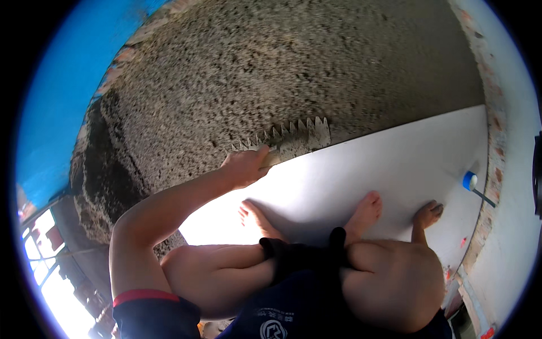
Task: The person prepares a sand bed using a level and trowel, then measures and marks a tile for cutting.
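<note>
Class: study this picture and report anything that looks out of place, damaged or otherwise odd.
One oddity: the person squats barefoot on the white tile, left hand pulling a notched trowel through wet mortar, right hand pressed on the tile. A blue tape roll lies loose near the wall.

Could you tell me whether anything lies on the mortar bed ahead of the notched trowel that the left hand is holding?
Nothing visible does. The left hand grips the notched trowel at the white tile's edge, and the rough mortar bed ahead shows no objects.
</note>
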The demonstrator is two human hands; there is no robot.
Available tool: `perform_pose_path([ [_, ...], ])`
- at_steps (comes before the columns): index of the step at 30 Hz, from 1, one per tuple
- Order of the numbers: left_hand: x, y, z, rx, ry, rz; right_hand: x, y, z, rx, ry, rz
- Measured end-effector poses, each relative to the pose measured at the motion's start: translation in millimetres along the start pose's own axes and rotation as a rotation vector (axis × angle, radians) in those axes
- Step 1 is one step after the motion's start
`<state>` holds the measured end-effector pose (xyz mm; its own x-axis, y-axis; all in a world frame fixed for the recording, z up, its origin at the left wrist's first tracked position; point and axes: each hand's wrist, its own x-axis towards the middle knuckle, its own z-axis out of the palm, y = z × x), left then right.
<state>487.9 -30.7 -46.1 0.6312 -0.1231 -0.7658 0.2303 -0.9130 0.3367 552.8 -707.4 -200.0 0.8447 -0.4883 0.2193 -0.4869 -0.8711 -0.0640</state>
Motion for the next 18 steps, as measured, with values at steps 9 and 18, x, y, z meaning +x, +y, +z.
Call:
perform_pose_path([
  [9, -85, -111, 60, 0.130, 0.207, -0.070, -78, -74, -68, 0.327, 0.041, -0.230],
  [18, -141, -194, 101, 0.136, 0.227, -0.191, -385, -260, -312, 0.900, -1.649, -0.569],
])
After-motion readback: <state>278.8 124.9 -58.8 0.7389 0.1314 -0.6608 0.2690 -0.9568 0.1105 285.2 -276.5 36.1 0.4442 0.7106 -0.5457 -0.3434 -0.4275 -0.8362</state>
